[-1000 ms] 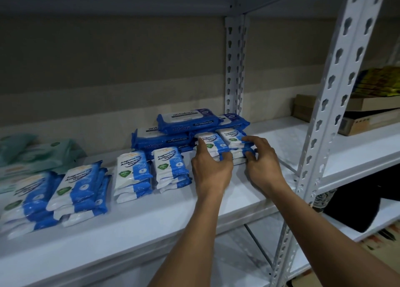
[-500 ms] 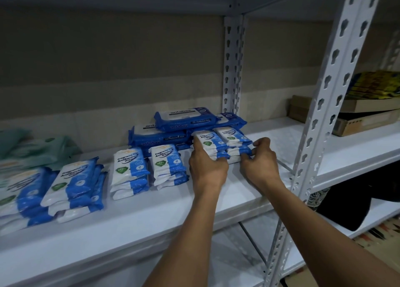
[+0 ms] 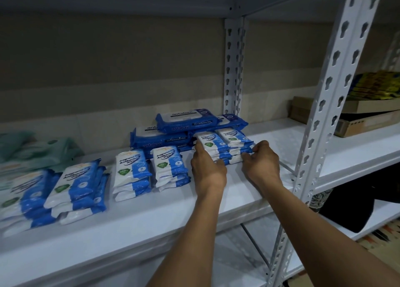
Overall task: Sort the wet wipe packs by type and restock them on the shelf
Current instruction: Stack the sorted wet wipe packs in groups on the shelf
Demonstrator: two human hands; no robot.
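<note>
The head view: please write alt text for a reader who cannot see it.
Two bare hands, left hand and right hand, hold two side-by-side stacks of small white-and-blue antibacterial wipe packs on a white metal shelf. Dark blue antabax packs are piled behind; more small stacks sit to the left.

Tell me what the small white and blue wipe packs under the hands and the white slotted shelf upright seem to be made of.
The small white and blue wipe packs look like soft plastic film with a slight sheen: their edges crinkle and the stacks sag. The white slotted shelf upright looks like painted or coated metal: thin, angled, with punched keyhole slots. The coating type cannot be told.
</note>
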